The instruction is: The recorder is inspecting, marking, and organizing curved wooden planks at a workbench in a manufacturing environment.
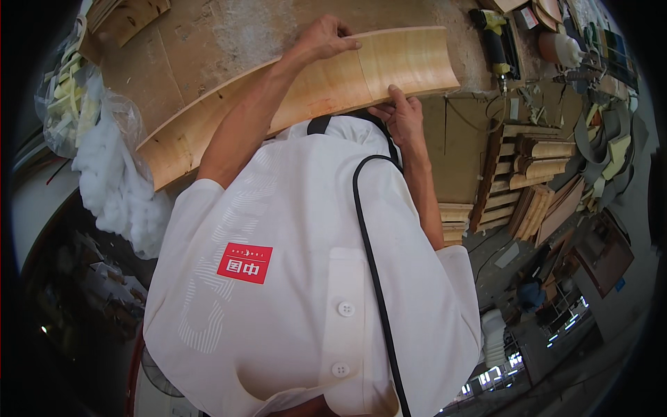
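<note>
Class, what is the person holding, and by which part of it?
A long curved wooden panel: the left hand grips its far edge, the right hand its near edge.

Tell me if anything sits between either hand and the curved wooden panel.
Nothing visible does. The left hand grips the curved wooden panel at its far edge, and the right hand presses its near edge; both touch it directly.

Smooth wood panel [347, 83] (matt, curved)

Wood workshop: drill [496, 43], stacked mouldings [538, 163]
</note>
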A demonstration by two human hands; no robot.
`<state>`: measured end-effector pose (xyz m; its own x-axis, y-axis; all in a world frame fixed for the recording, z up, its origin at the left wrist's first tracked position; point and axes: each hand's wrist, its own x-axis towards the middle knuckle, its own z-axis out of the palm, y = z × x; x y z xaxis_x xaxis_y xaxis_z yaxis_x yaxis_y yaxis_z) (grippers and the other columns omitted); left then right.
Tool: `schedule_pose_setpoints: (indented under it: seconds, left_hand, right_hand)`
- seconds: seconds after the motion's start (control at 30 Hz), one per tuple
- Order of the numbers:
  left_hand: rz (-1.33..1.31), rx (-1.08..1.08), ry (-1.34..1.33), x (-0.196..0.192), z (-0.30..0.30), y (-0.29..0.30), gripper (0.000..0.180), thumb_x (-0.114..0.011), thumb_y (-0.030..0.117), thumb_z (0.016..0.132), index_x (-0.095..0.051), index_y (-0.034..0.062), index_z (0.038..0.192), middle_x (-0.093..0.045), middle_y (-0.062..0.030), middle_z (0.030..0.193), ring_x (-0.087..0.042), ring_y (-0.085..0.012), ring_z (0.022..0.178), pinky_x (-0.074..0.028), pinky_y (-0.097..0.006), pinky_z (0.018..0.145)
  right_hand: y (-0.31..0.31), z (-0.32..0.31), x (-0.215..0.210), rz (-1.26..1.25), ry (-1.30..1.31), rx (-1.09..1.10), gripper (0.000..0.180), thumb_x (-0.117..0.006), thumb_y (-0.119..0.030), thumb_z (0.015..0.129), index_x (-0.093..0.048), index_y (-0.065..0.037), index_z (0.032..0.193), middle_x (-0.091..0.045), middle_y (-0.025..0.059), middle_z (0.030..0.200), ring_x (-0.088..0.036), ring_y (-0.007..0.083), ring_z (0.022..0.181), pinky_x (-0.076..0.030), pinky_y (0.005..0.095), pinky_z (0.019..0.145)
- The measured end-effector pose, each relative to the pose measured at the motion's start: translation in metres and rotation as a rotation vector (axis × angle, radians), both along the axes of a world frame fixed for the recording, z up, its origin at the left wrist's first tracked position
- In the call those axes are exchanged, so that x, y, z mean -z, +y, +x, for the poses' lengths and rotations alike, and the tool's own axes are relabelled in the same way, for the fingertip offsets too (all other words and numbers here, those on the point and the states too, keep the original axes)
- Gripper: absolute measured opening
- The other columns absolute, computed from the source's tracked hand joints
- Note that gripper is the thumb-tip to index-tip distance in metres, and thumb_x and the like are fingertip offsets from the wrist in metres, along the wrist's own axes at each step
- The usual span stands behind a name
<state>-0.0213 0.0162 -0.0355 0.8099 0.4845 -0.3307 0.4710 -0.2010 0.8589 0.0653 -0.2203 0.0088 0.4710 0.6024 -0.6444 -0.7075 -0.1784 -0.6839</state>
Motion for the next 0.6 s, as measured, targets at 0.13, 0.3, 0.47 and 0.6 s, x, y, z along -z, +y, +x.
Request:
schedule_pose_setpoints:
  seconds: [0.13, 0.3, 0.47, 0.6]
  left_hand:
    - [0.016, -0.034, -0.044, -0.005, 0.0, -0.002, 0.043, -0.077, 0.033, 0.068, -0.07, -0.0009, 0.094, -0.069, -0.0139, 0.081, -0.065, -0.0208, 0.072, -0.051, -0.031, 0.067]
    - [0.079, -0.032, 0.131, -0.042, 0.004, -0.005, 0.034, -0.076, 0.028, 0.071, -0.07, -0.0011, 0.087, -0.068, -0.0113, 0.074, -0.063, -0.0153, 0.066, -0.05, -0.03, 0.063]
    - [0.035, -0.032, 0.097, -0.039, -0.002, -0.005, 0.039, -0.076, 0.035, 0.069, -0.071, -0.0002, 0.085, -0.069, -0.0134, 0.075, -0.064, -0.0186, 0.066, -0.05, -0.032, 0.063]
    - [0.019, -0.04, 0.132, -0.042, -0.002, -0.006, 0.036, -0.075, 0.033, 0.07, -0.071, 0.0, 0.084, -0.069, -0.013, 0.074, -0.064, -0.0183, 0.066, -0.05, -0.032, 0.063]
  right_hand:
    - [-0.001, 0.001, -0.01, -0.014, 0.014, -0.036, 0.035, -0.056, -0.018, 0.091, -0.05, 0.013, 0.105, -0.062, 0.0224, 0.093, -0.067, 0.0304, 0.08, -0.059, 0.0391, 0.069]
    - [-0.016, 0.001, -0.006, -0.016, 0.078, -0.112, 0.037, -0.055, -0.02, 0.092, -0.051, 0.015, 0.105, -0.062, 0.0244, 0.093, -0.067, 0.0305, 0.081, -0.058, 0.0371, 0.071]
    - [-0.023, -0.009, -0.003, 0.026, -0.117, -0.261, 0.027, -0.063, -0.011, 0.088, -0.058, 0.012, 0.1, -0.065, 0.0202, 0.092, -0.067, 0.0239, 0.081, -0.057, 0.0314, 0.072]
    - [-0.021, -0.014, -0.003, -0.042, -0.159, -0.273, 0.024, -0.067, -0.01, 0.085, -0.06, 0.011, 0.096, -0.066, 0.0181, 0.087, -0.067, 0.0213, 0.078, -0.057, 0.029, 0.071]
